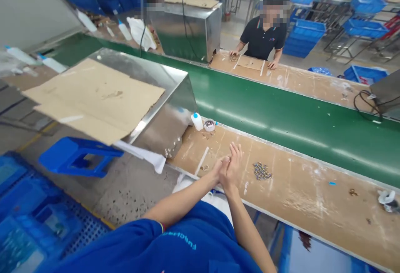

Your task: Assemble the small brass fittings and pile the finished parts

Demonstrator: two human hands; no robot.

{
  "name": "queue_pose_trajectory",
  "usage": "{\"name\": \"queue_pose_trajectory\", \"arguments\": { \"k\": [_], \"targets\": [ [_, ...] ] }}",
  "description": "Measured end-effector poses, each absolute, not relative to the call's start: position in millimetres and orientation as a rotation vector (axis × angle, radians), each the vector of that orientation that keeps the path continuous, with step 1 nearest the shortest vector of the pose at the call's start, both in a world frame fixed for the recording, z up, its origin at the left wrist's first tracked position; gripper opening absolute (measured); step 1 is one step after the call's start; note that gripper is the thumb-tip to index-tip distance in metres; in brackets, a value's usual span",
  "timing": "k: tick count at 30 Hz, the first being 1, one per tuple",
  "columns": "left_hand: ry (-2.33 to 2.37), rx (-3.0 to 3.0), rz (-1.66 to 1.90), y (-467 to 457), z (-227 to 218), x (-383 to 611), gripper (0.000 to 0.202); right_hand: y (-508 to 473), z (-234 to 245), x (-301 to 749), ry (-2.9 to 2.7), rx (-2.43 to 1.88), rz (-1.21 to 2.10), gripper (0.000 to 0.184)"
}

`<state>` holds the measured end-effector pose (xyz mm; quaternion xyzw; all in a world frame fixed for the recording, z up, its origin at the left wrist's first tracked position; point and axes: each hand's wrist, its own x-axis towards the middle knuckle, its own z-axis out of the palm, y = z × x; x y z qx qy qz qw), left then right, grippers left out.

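Note:
Above the near edge of the work surface, my left hand [220,170] and my right hand [233,171] are pressed against each other, palm to palm. The right hand's fingers are stretched out and point away from me. My left fingers lie flat against the right hand and are partly hidden by it. I cannot see anything held between the palms. To the right of my hands lies a loose pile of small metallic parts [262,171]. A small ring-shaped piece [205,167] rests to their left.
A white bottle with a blue cap [197,122] and a small round container [209,125] stand by a metal machine housing [162,119]. Beyond the cardboard-covered bench [290,181] runs a green conveyor belt [268,106]. Across it sits a co-worker [264,35]. A blue stool [78,156] stands left.

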<state>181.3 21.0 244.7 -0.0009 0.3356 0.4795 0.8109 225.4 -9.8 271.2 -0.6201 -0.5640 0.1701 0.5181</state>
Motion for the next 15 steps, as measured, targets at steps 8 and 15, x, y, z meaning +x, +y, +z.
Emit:
{"name": "queue_pose_trajectory", "arguments": {
  "k": [8, 15],
  "targets": [
    [0.987, 0.184, 0.789, 158, 156, 109, 0.038, -5, 184, 259, -0.959, -1.648, 0.398, 0.051],
    [1.044, 0.757, 0.746, 183, 81, 133, 0.039, -56, 94, 278, -0.851, -1.945, 0.353, 0.062]
  ]
}}
